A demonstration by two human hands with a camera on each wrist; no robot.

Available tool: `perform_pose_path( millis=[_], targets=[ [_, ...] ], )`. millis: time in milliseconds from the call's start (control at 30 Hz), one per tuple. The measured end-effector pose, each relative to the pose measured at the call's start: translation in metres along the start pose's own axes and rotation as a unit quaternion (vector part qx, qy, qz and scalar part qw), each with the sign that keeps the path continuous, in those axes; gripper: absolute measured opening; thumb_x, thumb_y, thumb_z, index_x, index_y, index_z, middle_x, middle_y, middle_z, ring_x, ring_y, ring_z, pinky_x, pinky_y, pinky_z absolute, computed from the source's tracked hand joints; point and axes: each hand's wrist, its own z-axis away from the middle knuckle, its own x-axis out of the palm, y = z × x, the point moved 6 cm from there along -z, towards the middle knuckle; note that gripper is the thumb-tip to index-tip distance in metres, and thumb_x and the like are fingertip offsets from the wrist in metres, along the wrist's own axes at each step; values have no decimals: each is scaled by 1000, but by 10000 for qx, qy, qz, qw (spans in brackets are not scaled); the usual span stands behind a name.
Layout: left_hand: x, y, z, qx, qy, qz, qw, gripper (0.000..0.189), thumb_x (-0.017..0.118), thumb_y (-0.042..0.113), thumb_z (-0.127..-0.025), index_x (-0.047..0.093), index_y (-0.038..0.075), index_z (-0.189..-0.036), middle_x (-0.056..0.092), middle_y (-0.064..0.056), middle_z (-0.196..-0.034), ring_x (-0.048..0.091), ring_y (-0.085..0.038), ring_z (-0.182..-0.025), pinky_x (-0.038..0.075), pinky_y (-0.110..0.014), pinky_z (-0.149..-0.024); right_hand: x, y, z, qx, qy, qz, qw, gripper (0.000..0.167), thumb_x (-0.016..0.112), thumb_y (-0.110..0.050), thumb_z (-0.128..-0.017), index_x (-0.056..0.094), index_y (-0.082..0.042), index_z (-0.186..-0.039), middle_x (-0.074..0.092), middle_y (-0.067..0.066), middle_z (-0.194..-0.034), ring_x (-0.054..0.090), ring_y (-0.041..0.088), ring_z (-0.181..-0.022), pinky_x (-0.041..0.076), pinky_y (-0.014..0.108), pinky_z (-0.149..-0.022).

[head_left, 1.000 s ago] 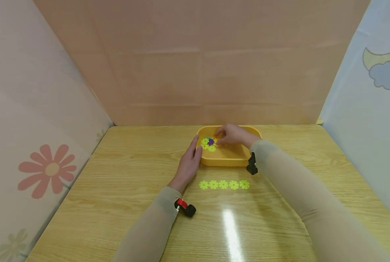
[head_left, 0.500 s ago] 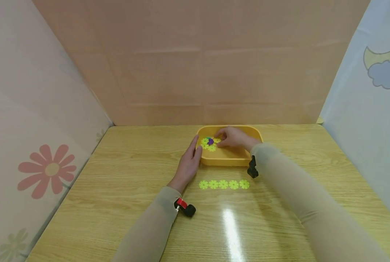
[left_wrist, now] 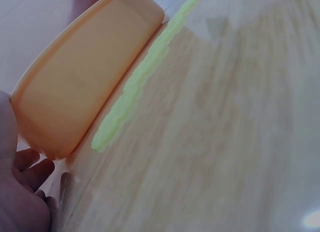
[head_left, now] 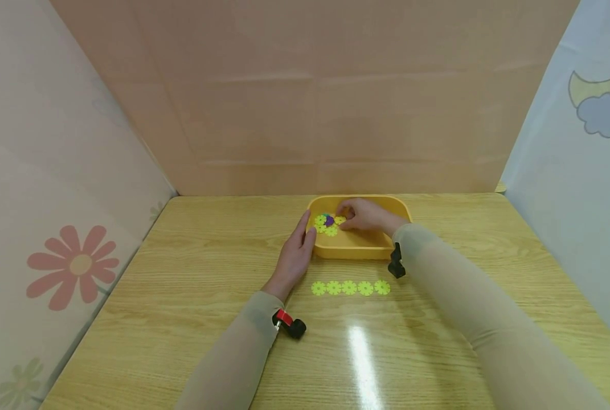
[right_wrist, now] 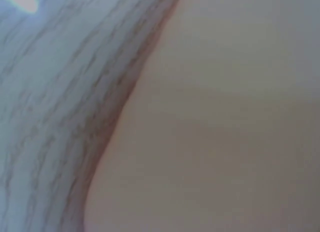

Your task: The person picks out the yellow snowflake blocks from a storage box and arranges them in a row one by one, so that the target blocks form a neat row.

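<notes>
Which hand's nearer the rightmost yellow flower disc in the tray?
Right: the right hand has fingertips at the flower disc; the left hand is farther left, outside the tray.

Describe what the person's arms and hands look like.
Plain, long beige sleeves reach both wrists; the left hand and right hand are bare. A small black-and-red device sits at the left wrist, a black device at the right.

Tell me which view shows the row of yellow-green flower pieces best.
The head view: the row's five pieces lie unobstructed and countable. The left wrist view shows them obliquely as a blurred strip; the right wrist view shows none.
</notes>
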Motion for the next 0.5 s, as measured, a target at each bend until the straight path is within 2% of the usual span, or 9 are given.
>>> perform_pose_path(
  millis=[367, 500],
  targets=[
    [0, -1, -1, 6, -9, -37, 10000, 61, 38, 57, -119, 22, 46, -176, 33, 4, -178, 32, -22, -163, 28, -46, -132, 0, 1, 2, -5, -12, -176, 9998, 32, 81, -14, -103, 71, -1, -131, 67, 10, -104, 58, 27, -96, 50, 39, -89],
    [0, -1, -1, -2, -7, -4, 10000, 60, 39, 53, -120, 22, 45, -176, 33, 4, -178, 32, -21, -163, 28, -46, -133, -1, 0, 3, -9, -64, -222, 9997, 35, 83, -15, -102, 70, -1, -131, 67, 10, -103, 58, 26, -95, 50, 38, -87]
  ],
)
